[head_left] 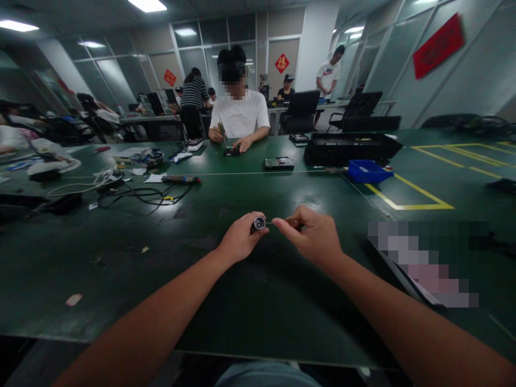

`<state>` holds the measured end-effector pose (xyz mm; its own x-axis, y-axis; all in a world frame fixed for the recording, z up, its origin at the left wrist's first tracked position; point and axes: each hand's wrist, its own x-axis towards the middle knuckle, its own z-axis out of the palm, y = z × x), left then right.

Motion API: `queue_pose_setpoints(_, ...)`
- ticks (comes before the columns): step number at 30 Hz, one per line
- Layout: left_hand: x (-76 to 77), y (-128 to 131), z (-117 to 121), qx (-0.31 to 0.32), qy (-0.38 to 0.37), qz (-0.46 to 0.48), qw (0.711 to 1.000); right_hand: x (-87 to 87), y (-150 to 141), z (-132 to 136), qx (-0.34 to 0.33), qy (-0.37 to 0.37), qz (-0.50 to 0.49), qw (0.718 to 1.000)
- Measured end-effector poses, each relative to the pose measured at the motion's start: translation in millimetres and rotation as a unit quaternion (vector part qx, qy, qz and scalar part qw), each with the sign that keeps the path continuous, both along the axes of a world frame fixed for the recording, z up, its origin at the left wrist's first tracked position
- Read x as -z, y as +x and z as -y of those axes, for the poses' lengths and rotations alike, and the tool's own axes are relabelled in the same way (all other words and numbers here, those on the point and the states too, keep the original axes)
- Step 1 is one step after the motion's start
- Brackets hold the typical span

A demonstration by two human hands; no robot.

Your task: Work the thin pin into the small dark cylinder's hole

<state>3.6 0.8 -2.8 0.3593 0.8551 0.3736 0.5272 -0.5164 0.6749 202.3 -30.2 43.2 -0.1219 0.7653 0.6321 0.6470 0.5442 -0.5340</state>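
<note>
My left hand (237, 237) is closed around a small dark cylinder with a silvery round end (259, 223), which faces me. Thumb and curled fingers of my right hand (320, 234) grip a screwdriver (293, 221) by its brown handle. Its thin shaft points left at the cylinder's rim; I cannot tell whether the tip touches it. Both hands are held just above the green table (201, 274), close together near the middle. Much of the cylinder's body is hidden by my left fingers.
Across the table a person in a white shirt (240, 115) works on a small dark device. Beyond my hands lie a circuit-board unit (279, 163), a black tray (350, 148) and a blue bin (368, 171). Black cables (137, 196) and a pen-like tool (181, 179) lie left.
</note>
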Motion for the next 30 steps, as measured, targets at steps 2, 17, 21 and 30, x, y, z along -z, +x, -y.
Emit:
queue_pose_setpoints(2, 0.1, -0.5, -0.4, -0.001, 0.001, 0.0, 1.0, -1.0, 1.4, 0.2, -0.022, 0.002, 0.02, 1.0)
queue_pose_setpoints(17, 1.8, -1.6, -2.0, -0.01, 0.008, -0.017, 1.0, -6.0, 3.9, 1.4, -0.065, 0.002, 0.095, 0.993)
queue_pose_setpoints(21, 3.1, -2.3, -2.7, -0.013, 0.017, -0.015, 1.0, -5.0, 3.2, 0.2, -0.086, -0.006, 0.095, 0.992)
queue_pose_setpoints(30, 2.7, -1.8, -1.6, -0.009, 0.013, -0.028, 0.999, -6.0, -0.3, 3.4, -0.092, -0.034, 0.081, 0.992)
